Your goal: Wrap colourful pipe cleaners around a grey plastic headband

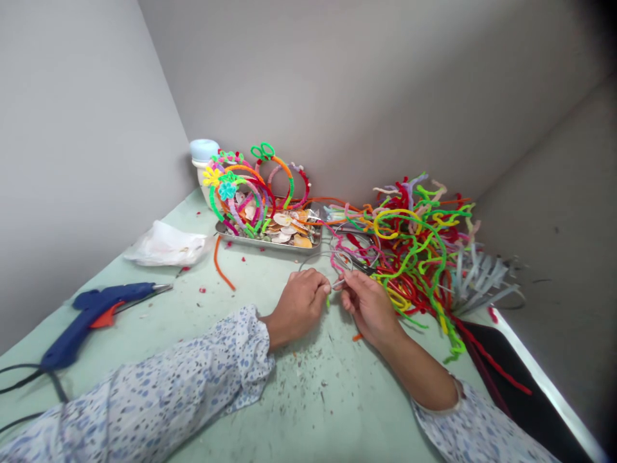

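My left hand (303,301) and my right hand (370,307) meet over the middle of the table, fingers pinched. Between them is a thin grey headband (324,253), its arch rising behind the fingertips. A short bit of green pipe cleaner (328,301) pokes out under my left fingertips; the rest of it is hidden. Just beyond my right hand spreads a big tangled heap of colourful pipe cleaners (419,244). Behind my left hand stands a metal tray (270,244) of shells, with several finished, pipe-cleaner-wrapped headbands (291,183) leaning on it.
A blue glue gun (91,315) with its cord lies at the left. Near it are a crumpled white plastic bag (166,244) and a white bottle with a blue lid (204,151). Clear zip ties (482,280) fan out at the right, above a dark flat object (520,379). Walls close off the back.
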`<state>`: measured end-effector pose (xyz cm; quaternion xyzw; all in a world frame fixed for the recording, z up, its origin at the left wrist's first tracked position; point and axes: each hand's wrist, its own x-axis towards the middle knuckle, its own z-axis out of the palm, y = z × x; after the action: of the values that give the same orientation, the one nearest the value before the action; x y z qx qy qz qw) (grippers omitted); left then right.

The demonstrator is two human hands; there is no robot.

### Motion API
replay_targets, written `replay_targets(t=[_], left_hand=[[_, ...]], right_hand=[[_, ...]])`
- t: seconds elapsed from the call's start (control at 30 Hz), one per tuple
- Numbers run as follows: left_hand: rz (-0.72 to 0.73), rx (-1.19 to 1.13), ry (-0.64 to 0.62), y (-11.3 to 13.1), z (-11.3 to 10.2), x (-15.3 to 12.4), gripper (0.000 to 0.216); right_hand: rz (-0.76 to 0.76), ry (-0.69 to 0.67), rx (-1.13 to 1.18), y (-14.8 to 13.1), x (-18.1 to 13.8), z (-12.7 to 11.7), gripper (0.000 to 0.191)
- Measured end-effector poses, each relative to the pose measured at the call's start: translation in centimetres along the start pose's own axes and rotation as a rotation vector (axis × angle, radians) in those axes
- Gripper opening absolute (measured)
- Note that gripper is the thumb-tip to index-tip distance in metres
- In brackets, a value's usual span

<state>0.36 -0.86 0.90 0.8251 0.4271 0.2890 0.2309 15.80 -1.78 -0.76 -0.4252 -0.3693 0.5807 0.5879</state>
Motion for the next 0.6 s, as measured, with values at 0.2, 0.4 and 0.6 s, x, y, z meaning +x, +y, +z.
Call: replay_targets(t=[0.2, 0.4, 0.6], left_hand=[[0.002, 0.002, 0.008, -0.06, 0.06, 0.01, 0.025], [0.003, -0.001, 0.004, -0.06, -0.03, 0.05, 0.025], [-0.006, -0.008, 0.0, 0.01, -0.02, 0.01, 0.027]], right_hand=[[0.002, -0.005, -0.015, -0.05, -0.05, -0.01, 0.027], [0.008, 0.004, -0.005, -0.11, -0.01, 0.07, 0.028], [0.008, -0.007, -0.002, -0.01, 0.01, -0.05, 0.026]])
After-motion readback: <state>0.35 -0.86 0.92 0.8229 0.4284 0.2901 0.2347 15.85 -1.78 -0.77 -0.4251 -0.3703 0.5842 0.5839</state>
